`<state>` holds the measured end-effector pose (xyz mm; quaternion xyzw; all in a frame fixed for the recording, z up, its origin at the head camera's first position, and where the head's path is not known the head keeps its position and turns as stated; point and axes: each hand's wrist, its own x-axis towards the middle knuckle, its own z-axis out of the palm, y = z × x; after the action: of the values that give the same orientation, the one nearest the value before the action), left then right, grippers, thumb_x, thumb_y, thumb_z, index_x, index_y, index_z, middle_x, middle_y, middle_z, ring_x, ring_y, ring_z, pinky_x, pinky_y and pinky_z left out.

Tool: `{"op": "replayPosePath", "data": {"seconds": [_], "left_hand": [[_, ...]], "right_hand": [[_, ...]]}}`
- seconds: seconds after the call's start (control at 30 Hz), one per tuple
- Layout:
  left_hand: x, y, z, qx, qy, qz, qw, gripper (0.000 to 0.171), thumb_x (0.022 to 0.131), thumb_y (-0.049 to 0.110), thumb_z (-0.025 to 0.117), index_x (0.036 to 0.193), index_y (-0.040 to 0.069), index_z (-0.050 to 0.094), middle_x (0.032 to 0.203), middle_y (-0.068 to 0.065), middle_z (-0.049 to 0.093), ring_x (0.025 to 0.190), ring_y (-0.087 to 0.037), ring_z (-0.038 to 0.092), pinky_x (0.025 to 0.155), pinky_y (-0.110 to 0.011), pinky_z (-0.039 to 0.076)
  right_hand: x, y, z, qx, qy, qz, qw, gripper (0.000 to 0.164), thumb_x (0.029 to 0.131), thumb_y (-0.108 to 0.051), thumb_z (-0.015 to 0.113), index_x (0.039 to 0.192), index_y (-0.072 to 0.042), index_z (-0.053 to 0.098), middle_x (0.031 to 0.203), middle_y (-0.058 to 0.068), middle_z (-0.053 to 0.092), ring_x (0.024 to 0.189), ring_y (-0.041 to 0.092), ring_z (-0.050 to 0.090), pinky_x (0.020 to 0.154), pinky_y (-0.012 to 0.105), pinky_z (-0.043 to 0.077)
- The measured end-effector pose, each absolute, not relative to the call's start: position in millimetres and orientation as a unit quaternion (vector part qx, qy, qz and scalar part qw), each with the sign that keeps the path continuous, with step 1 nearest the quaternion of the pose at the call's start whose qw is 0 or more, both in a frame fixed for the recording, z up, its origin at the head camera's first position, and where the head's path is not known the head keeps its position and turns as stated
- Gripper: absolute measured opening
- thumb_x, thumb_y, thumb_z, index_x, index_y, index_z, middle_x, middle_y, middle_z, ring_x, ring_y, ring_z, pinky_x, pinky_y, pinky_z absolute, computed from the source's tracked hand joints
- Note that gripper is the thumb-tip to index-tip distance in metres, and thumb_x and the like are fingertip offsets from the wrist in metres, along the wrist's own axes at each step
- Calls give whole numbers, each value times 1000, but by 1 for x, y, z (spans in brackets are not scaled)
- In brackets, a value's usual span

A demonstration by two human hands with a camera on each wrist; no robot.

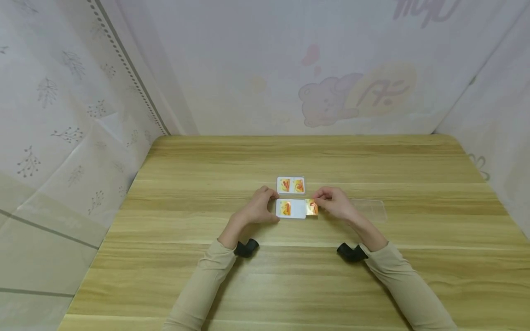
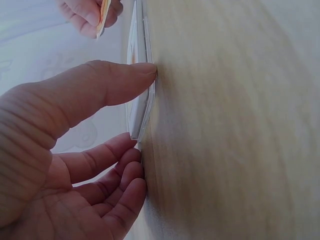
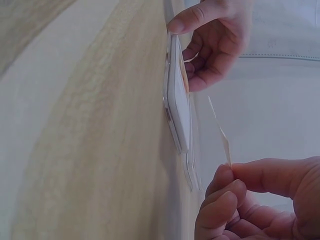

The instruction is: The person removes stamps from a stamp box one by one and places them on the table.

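A white rounded rectangular plate [image 1: 298,209] in a clear tray lies on the wooden table, with an orange-yellow square sticker [image 1: 285,208] on its left half. My left hand [image 1: 260,207] holds it at its left end, the thumb [image 2: 125,75] against the near edge and the fingertips at the far corner. Between thumb and forefinger, my right hand [image 1: 334,202] pinches a thin orange-yellow sticker [image 1: 312,207] just past the plate's right end. From the right wrist view, this sticker [image 3: 225,142] is slightly bent and raised above the plate.
Behind the plate lies a second white plate [image 1: 291,185] bearing two orange-yellow stickers. A clear plastic cover [image 1: 374,210] rests on the table [image 1: 290,285], partly behind my right forearm. Black curved pieces [image 1: 247,248] sit at both wrists. Patterned curtains [image 1: 232,69] hang around the table.
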<state>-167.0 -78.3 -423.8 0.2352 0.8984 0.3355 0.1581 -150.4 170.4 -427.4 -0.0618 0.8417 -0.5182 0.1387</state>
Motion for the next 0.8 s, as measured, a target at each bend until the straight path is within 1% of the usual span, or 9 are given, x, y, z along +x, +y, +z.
{"op": "replayPosePath", "data": {"seconds": [0.8], "left_hand": [[-168, -79, -427, 235, 898, 335, 162, 54, 67, 6, 82, 113, -5, 54, 113, -14, 48, 109, -27, 44, 98, -38, 38]], "right_hand": [[-149, 188, -425, -52, 847, -512, 133, 13, 90, 0, 55, 98, 9, 60, 79, 10, 58, 66, 19, 50, 54, 25, 45]]}}
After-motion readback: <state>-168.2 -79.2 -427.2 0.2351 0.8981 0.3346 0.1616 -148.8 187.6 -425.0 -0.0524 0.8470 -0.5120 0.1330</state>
